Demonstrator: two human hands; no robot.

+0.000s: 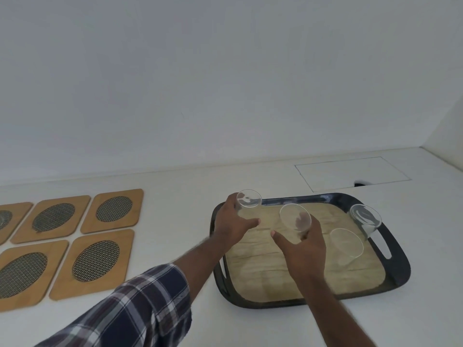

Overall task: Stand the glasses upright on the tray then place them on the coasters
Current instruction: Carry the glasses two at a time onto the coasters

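A dark tray (398, 269) with a tan mat lies on the white counter at the right. My left hand (231, 225) grips a clear glass (248, 202) at the tray's far left corner. My right hand (304, 246) holds a second clear glass (294, 219) over the tray's middle, its mouth facing me. Two more glasses stay on the tray: one (347, 244) near the middle right and one (365, 217) at the far right corner, both rims up. Several wooden coasters (110, 211) with mesh ovals lie at the left.
The white wall rises right behind the counter. A rectangular hatch outline (350, 172) with a small dark notch sits in the counter behind the tray. The coasters (92, 264) form two rows, running off the left edge.
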